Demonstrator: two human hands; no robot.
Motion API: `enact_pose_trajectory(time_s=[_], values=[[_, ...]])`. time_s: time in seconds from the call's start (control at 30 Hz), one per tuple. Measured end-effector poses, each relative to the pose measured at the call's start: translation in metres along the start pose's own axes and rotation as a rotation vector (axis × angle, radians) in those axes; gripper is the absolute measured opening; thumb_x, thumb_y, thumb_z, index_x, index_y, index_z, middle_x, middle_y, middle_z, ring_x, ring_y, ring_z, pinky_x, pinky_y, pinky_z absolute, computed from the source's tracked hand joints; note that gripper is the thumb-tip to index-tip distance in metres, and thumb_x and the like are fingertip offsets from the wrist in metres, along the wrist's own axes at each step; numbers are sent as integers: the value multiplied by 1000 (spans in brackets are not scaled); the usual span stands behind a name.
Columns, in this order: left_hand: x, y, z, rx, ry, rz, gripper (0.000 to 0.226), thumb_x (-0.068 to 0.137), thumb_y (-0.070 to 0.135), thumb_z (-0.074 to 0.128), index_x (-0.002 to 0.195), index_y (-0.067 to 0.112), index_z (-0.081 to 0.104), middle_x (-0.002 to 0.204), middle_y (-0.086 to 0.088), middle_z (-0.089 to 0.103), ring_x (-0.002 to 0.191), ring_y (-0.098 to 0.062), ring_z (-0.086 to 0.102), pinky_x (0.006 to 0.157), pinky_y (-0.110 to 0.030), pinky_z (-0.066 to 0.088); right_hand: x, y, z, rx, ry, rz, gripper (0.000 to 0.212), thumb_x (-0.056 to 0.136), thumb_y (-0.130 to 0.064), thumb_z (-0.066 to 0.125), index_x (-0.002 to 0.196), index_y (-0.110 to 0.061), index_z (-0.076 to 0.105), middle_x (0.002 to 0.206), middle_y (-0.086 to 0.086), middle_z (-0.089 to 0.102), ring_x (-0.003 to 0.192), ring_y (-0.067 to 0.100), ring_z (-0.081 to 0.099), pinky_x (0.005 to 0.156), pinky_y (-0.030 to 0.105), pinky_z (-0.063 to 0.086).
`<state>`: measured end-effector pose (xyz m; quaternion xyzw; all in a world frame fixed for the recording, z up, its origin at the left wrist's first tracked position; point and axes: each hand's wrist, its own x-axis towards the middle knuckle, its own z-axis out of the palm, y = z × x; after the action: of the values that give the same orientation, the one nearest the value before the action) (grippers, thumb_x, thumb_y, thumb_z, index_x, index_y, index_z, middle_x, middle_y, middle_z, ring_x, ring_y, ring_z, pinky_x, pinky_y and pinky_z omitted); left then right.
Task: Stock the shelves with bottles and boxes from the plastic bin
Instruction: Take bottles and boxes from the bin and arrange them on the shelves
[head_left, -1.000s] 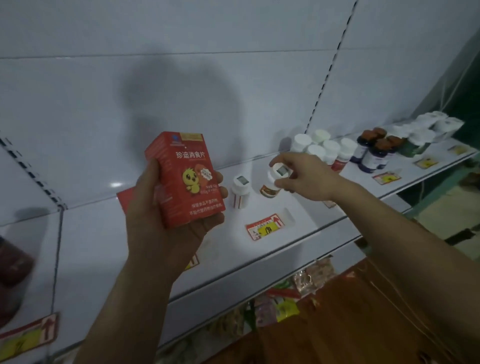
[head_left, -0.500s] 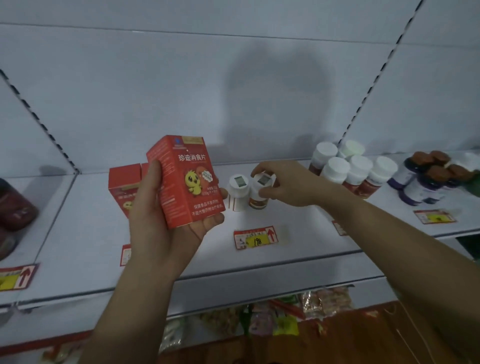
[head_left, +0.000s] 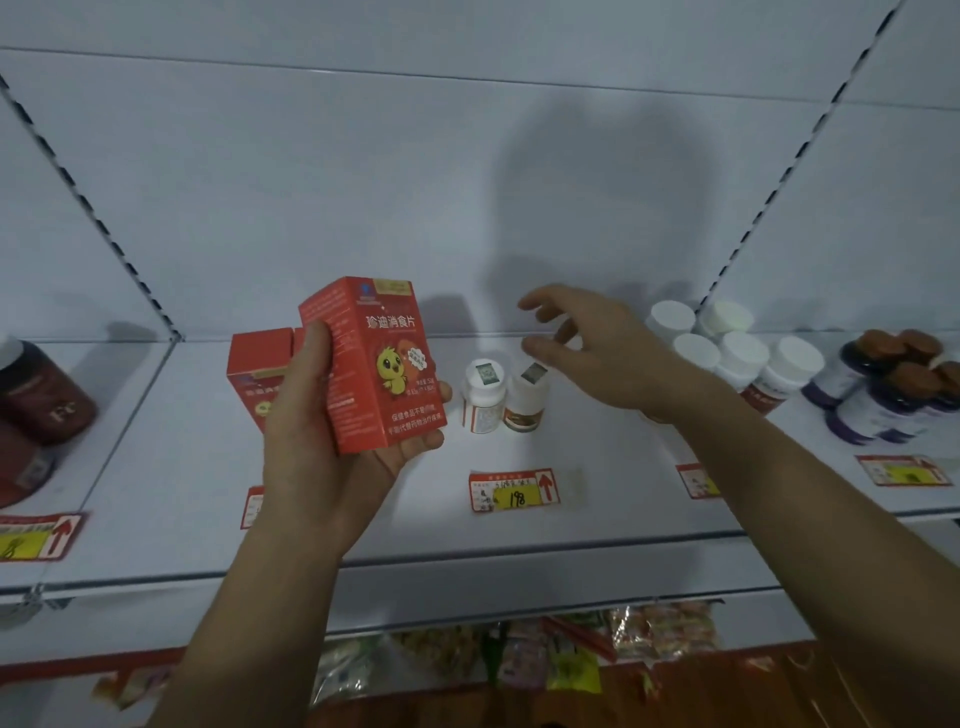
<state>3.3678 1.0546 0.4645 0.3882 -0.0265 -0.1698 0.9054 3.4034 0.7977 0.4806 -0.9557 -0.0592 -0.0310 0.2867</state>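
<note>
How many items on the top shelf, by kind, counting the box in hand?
Red boxes: 2 (one in the left hand, one on the shelf)
Small white bottles: 2
White-capped bottles: 5
Purple bottles: about 4, partly hidden
Dark red jars: 2
Total: about 15

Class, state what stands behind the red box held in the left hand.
Behind the red box, another red box stands on the shelf; the left hand covers its lower front.

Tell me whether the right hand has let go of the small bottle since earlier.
Yes. The right hand now hovers open above the small bottle, which stands beside its twin.
</note>
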Motion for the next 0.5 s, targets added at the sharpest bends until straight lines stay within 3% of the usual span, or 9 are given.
enact_pose_trajectory(time_s=[0.1, 0.17, 0.23, 0.33, 0.43, 0.5], values=[[-1, 2, -3, 115, 74, 47, 52, 85, 55, 58, 124, 22, 67, 122, -16, 70, 94, -37, 72, 62, -42, 60, -8, -21, 1, 234, 107, -57, 25, 102, -32, 56, 126, -31, 60, 114, -11, 64, 95, 7, 62, 77, 19, 51], [-4, 4, -6, 204, 92, 47, 40, 78, 56, 61, 106, 30, 76, 110, -12, 74, 92, -36, 74, 64, -43, 61, -13, -34, 9, 360, 126, -100, 21, 104, -30, 53, 122, -33, 62, 112, -12, 66, 97, 10, 64, 77, 25, 55], [-6, 9, -11, 267, 99, 19, 40, 75, 56, 63, 103, 31, 76, 106, -11, 75, 92, -37, 74, 63, -42, 61, -15, -45, 19, 378, 137, -135, 19, 104, -28, 54, 120, -34, 61, 112, -12, 67, 98, 9, 64, 79, 25, 53], [-6, 18, -21, 291, 144, -14, 55, 72, 56, 68, 117, 24, 65, 107, -12, 75, 92, -37, 74, 61, -42, 61, -4, -52, 30, 126, 69, -152, 27, 99, -30, 61, 126, -31, 59, 118, -10, 63, 102, 6, 58, 86, 24, 48], [-2, 28, -30, 278, 155, -13, 67, 71, 56, 67, 127, 21, 60, 111, -12, 74, 94, -37, 74, 61, -42, 60, 15, -48, 34, -302, -204, -85, 50, 91, -43, 70, 137, -37, 51, 133, -7, 55, 121, 15, 48, 103, 39, 42], [-2, 33, -37, 269, 150, -27, 62, 78, 55, 66, 129, 21, 59, 111, -12, 74, 95, -36, 74, 62, -41, 61, 23, -46, 35, -434, -272, -31, 57, 86, -52, 71, 137, -38, 50, 133, -5, 55, 122, 19, 48, 102, 44, 43]])
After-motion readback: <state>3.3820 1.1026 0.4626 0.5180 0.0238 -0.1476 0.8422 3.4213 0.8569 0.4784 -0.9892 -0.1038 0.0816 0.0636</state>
